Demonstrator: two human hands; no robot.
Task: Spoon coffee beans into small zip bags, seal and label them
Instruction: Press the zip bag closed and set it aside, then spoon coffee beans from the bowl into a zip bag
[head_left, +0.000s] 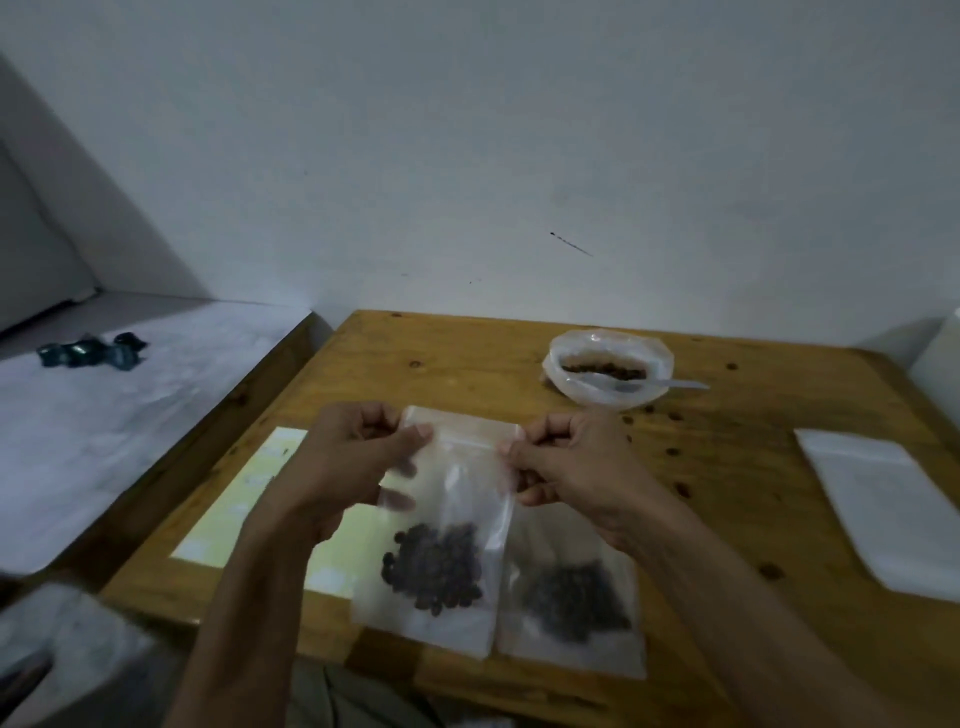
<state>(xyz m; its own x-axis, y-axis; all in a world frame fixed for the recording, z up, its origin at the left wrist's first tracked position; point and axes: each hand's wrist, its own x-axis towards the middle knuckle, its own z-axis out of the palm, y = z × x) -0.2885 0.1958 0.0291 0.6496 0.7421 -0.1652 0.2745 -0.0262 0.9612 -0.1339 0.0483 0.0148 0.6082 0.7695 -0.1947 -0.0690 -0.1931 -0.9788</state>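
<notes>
Your left hand (358, 457) and right hand (563, 467) pinch the filled bag (441, 540) by its top corners, fingers curled; sealing underway. Another filled bag (571, 597) lies below your right fingers. Labels (270, 483) unused.

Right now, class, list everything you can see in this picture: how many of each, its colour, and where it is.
Wooden table: one, honey brown, against the white wall.
Held zip bag: one, clear, holding dark coffee beans, raised over the table's near edge.
Second zip bag: one, clear with dark beans, lying flat to its right.
Big open bag: one, clear, beans inside, far side of table.
Spoon: one, pale, resting in the big open bag.
Empty bags: a white stack, right edge.
Label sheet: one, pale yellow, left of the bags.
Left hand: pinches the held bag's top left corner.
Right hand: pinches its top right corner.
</notes>
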